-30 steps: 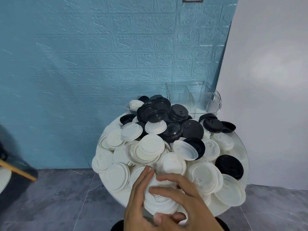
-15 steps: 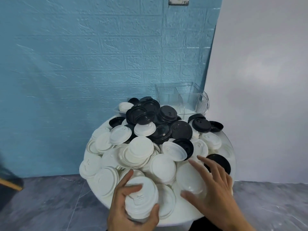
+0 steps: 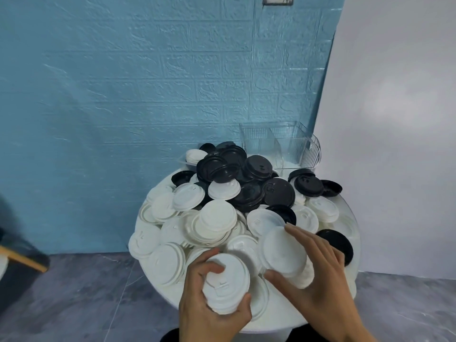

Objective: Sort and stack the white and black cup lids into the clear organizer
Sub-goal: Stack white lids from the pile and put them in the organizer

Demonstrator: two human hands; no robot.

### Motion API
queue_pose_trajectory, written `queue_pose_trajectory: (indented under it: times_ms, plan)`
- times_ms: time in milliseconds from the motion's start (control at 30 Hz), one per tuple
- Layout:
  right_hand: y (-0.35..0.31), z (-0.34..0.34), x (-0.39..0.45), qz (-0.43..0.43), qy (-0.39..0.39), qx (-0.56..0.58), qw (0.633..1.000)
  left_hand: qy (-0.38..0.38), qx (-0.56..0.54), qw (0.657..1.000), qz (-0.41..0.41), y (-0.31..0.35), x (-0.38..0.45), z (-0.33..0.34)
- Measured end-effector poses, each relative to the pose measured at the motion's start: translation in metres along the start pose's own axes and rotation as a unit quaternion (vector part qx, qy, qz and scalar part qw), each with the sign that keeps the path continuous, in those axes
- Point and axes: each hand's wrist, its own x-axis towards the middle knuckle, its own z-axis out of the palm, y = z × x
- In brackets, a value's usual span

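Observation:
A round white table is heaped with white lids at the front and left and black lids toward the back. My left hand grips a stack of white lids at the near edge. My right hand holds a second white lid stack lifted and tilted, thumb under it and fingers along its far side. The clear organizer stands at the back right of the table, its divided compartments holding no lids that I can see.
A blue brick-pattern wall is right behind the table and a white wall is to the right. Grey tiled floor surrounds the table. A dark object with a wooden stick sits at the left edge.
My right hand, which was reaching flat over the lids, has closed round a stack of white lids and lifted it. My left hand keeps holding its stack.

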Motion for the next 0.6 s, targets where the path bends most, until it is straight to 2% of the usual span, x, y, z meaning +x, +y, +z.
queue_pose_trajectory:
  times_ms: [133, 300, 367, 433, 500, 533, 600]
  plan:
    - [-0.023, 0.006, -0.002, -0.029, -0.042, 0.066, 0.997, 0.005, -0.018, 1.000, -0.004, 0.000, -0.003, 0.009]
    - [-0.041, 0.014, -0.005, 0.001, -0.103, 0.105, 0.989, 0.007, -0.038, 0.999, -0.036, 0.000, -0.013, 0.010]
    - [-0.047, 0.017, -0.004, 0.010, -0.143, 0.133, 0.981, 0.041, -0.018, 0.997, -0.065, 0.006, -0.014, 0.026]
    - [-0.049, 0.019, -0.004, 0.019, -0.150, 0.164, 0.975, 0.069, 0.009, 0.991, -0.111, 0.008, -0.009, 0.038]
    - [-0.051, 0.019, -0.005, 0.024, -0.148, 0.170, 0.974, 0.140, 0.030, 0.981, -0.133, 0.005, -0.008, 0.047]
    - [-0.050, 0.020, -0.006, 0.022, -0.151, 0.171, 0.973, 0.146, 0.037, 0.980, -0.132, 0.001, -0.008, 0.050]
    - [-0.051, 0.019, -0.007, 0.037, -0.161, 0.189, 0.968, 0.159, 0.008, 0.970, -0.182, -0.016, -0.010, 0.051]
